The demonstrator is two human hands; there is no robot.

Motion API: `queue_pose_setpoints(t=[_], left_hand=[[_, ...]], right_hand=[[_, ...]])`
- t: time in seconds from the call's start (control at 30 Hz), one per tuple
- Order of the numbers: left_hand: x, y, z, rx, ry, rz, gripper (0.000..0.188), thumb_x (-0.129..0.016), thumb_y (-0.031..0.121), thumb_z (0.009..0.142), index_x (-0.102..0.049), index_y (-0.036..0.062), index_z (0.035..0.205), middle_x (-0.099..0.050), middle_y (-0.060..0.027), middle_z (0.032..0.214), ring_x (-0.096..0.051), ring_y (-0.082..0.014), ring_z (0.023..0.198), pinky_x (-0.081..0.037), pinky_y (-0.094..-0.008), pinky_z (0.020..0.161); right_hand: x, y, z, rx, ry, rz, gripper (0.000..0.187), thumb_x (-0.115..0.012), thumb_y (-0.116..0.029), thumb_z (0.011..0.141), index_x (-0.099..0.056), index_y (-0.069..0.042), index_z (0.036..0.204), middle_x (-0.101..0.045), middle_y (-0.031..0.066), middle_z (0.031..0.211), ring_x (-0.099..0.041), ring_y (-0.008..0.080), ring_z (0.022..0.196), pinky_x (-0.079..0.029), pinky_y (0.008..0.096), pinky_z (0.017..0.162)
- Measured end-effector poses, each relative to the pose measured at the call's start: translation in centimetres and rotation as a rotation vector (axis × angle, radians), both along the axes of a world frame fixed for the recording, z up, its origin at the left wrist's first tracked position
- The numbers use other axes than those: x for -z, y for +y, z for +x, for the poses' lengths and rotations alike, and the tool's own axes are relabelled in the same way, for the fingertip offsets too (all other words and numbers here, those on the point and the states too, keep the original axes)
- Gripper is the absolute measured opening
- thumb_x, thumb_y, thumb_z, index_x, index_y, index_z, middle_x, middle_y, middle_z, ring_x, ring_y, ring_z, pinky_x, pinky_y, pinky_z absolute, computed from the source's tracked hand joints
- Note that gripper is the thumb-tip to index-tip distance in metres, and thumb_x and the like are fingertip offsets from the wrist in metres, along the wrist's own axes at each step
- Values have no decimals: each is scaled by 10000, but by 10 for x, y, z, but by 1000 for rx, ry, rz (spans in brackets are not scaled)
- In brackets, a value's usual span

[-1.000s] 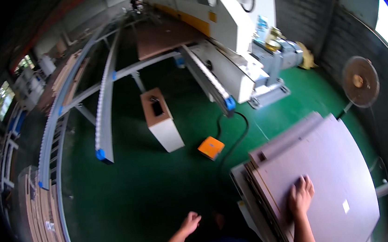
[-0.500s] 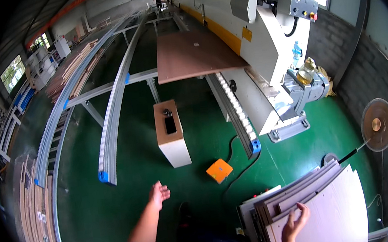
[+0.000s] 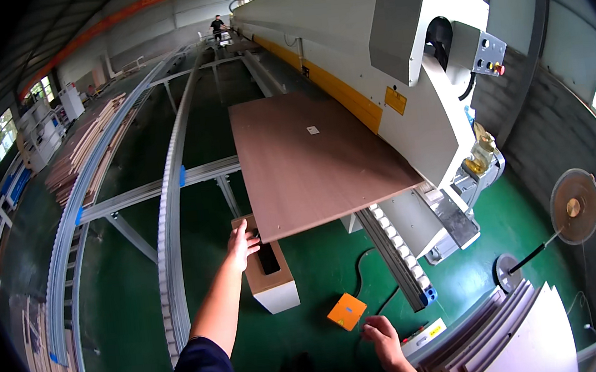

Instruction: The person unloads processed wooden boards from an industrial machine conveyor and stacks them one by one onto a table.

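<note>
A large brown board (image 3: 310, 163) with a small white label lies flat on the rollers of the long machine, its near end jutting toward me. My left hand (image 3: 241, 246) reaches out beside the board's near left corner, fingers apart and holding nothing; whether the fingertips touch the board's edge I cannot tell. Below that hand, partly covered by the board, stands a white box with a brown top (image 3: 271, 275) and a dark rectangular opening. My right hand (image 3: 382, 339), empty with loosely bent fingers, hangs over the floor near an orange pedal-like box (image 3: 347, 312).
Along the right runs the machine (image 3: 341, 38), with a control box (image 3: 480, 53). Roller rails (image 3: 171, 220) stretch away on the left. Stacked panels (image 3: 514, 344) and a round fan (image 3: 574, 207) stand at lower right. Another person (image 3: 218, 27) is at the far end.
The board now looks nearer and larger. My left hand has moved forward to its near left corner. My right hand has moved left, away from the stacked panels.
</note>
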State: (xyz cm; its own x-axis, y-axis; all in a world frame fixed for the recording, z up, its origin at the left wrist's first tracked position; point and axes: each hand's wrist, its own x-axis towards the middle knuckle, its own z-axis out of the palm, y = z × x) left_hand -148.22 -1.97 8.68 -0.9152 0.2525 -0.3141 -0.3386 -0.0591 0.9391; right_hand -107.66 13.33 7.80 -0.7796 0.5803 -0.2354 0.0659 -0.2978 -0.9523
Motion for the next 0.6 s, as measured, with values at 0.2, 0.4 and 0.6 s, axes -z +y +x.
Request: queue_pose_setpoints(t=[0.2, 0.4, 0.6], left_hand=[[41, 17, -10, 179, -191, 139, 598, -681, 424, 785, -494, 92, 1245, -612, -52, 1094, -580, -173, 978, -482, -331, 790], [56, 19, 65, 191, -221, 349, 479, -691, 172, 779, -524, 22, 1202, -586, -113, 1151, -551, -241, 1047, -424, -374, 923], [61, -25, 110, 223, -328, 351, 562, -672, 207, 779, -475, 8, 1266, -565, -108, 1182, -520, -271, 1094, -390, -407, 971]], right_hand=[[2, -22, -63, 34, -49, -224, 383, -545, -172, 911, -450, 32, 1221, -583, 131, 1056, -596, 217, 894, -477, 321, 800], [20, -34, -79, 141, -15, -402, 467, -535, -185, 916, -369, 23, 1299, -550, 173, 1163, -597, 273, 984, -484, 378, 838], [42, -67, -91, 197, 145, -528, 503, -543, -214, 927, -342, 13, 1328, -544, 168, 1209, -587, 285, 1032, -473, 397, 900]])
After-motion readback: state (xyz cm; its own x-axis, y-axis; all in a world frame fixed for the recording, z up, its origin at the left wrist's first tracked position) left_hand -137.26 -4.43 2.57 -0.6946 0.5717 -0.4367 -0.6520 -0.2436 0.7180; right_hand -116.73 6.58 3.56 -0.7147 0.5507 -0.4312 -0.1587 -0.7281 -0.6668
